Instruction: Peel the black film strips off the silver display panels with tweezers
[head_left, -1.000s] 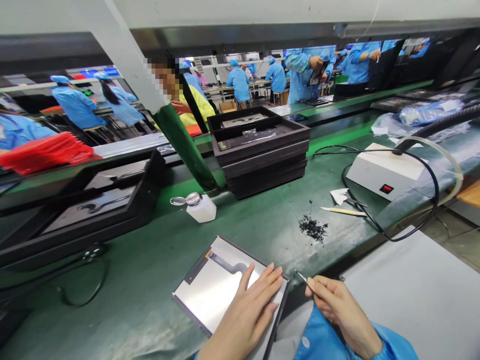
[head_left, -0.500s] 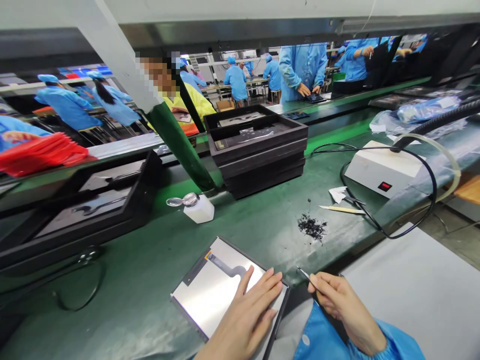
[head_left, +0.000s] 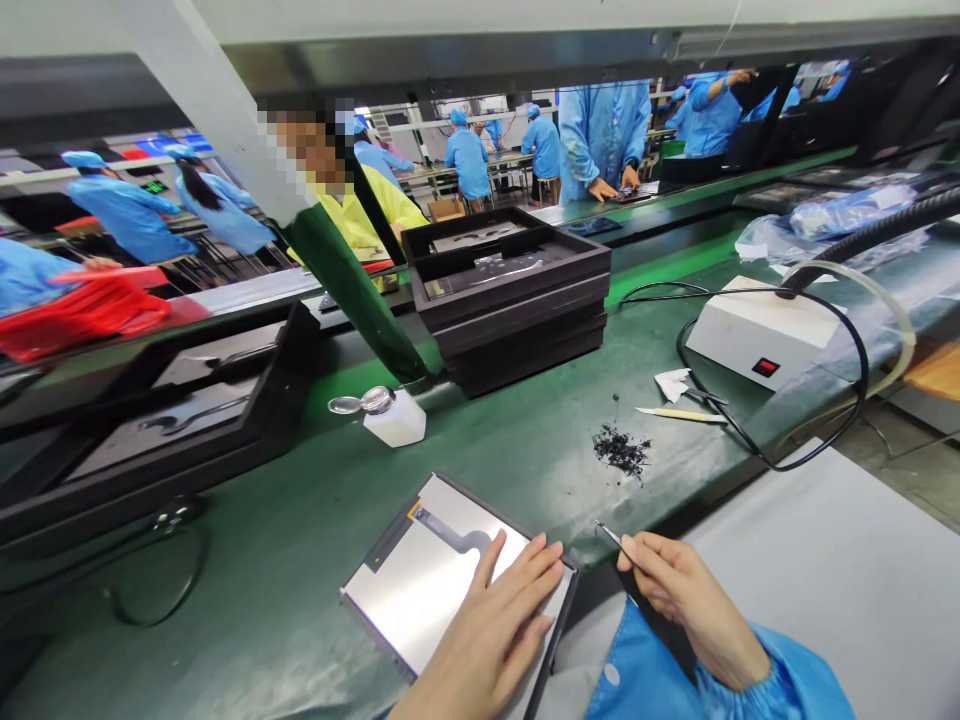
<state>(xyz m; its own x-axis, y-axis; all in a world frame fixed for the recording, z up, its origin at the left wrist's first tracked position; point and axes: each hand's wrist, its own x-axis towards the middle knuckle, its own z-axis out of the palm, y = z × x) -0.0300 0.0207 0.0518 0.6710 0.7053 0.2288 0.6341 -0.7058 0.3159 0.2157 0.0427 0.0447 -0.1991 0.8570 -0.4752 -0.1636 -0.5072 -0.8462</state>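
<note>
A display panel (head_left: 409, 590) with a silvery metal back and a grey flex cable (head_left: 450, 532) lies tilted on the green bench (head_left: 247, 560). Across its right part rests my left hand (head_left: 499, 620), fingers stretched out and open. My right hand (head_left: 675, 580) pinches a pair of metal tweezers (head_left: 613, 537), held just right of the panel's corner. Their tip points up and left, apart from the panel. Beyond it, a small pile of black scraps (head_left: 621, 449) sits on the bench, with a yellow-handled blade (head_left: 682, 414) behind.
A white dispenser bottle (head_left: 397, 418) with its lid flipped open stands behind the panel. Stacked black trays (head_left: 521, 310) are at the back, another black tray (head_left: 172, 410) at left. A white box (head_left: 761, 335) with a hose and black cable stands right. Co-workers in blue (head_left: 606, 130) work beyond.
The tweezers' tip has risen slightly in view, while my left hand stays on the panel. The view has shifted a little; a co-worker at the back right has raised an arm.
</note>
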